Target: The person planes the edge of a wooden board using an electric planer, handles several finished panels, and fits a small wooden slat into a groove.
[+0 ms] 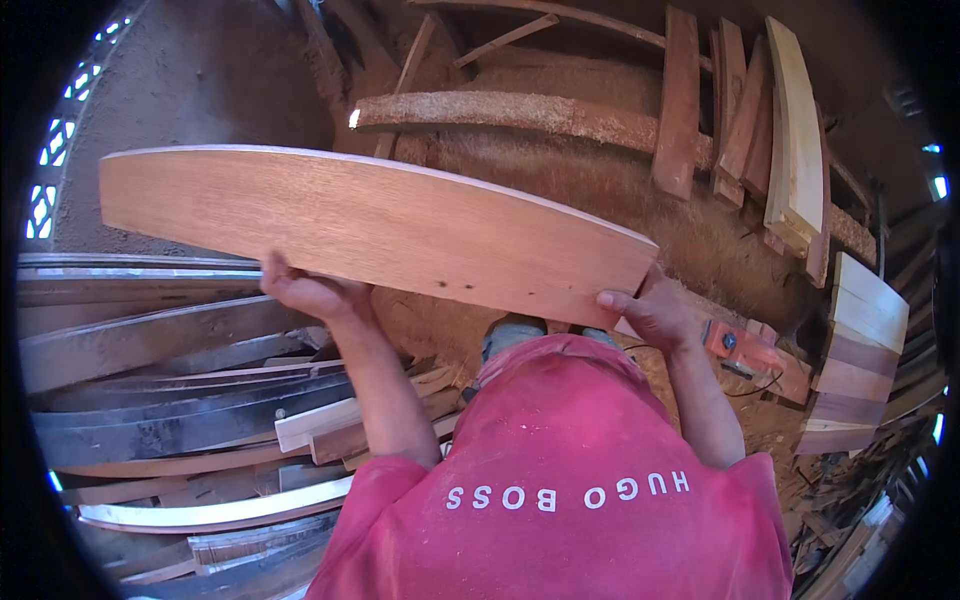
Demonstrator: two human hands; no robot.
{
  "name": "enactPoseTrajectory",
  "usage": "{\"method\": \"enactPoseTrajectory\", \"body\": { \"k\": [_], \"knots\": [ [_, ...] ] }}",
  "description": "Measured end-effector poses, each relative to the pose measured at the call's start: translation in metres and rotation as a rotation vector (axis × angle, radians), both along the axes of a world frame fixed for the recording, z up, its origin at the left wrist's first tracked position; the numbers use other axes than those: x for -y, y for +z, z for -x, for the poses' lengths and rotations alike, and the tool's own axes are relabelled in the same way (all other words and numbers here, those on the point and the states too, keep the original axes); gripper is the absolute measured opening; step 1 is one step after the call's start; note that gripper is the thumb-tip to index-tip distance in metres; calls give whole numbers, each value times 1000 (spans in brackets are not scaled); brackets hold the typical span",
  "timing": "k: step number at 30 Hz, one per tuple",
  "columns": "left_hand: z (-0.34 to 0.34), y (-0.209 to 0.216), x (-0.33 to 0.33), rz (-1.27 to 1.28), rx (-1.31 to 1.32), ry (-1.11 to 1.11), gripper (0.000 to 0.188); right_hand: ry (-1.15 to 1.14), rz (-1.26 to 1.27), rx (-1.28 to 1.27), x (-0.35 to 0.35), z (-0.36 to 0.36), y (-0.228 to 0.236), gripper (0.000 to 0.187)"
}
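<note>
From our head, the left fisheye looks steeply down, close above our pink T-shirt (560, 430), taking in the wooden board (375, 215) beyond it.

This is a woodworking shop, plain enough from where I stand: there's timber nearly everywhere. On the left, long boards (160, 340), several of them curved, lie piled in layers. Across the far side, reddish planks (678, 100) and a pale plank (792, 130) rest against a rough beam (510, 112). Brown dust (570, 175), sawdust by its look, coats the ground. Over to the right I see 1 red power tool (745, 348) near a row of cut pieces (865, 320). Light shows through a pierced wall (52, 150).
</note>
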State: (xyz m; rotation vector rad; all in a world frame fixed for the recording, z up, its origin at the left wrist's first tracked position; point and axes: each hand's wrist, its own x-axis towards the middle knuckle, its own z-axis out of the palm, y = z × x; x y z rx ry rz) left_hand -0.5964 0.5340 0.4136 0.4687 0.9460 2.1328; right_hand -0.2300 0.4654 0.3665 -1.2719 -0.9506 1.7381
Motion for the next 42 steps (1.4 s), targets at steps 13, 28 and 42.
{"method": "enactPoseTrajectory", "body": {
  "k": [13, 28, 42],
  "knots": [
    [91, -59, -40, 187, -18, -71, 38, -135, 63, 19, -4, 27, -37, 88],
    [89, -163, -64, 609, 221, -356, 78, -88, -291, 759, 18, 49, -52, 45],
    [73, -232, -101, 787, 171, -212, 74, -122, -236, 873, 24, 41, -109, 48]
  ]
}}
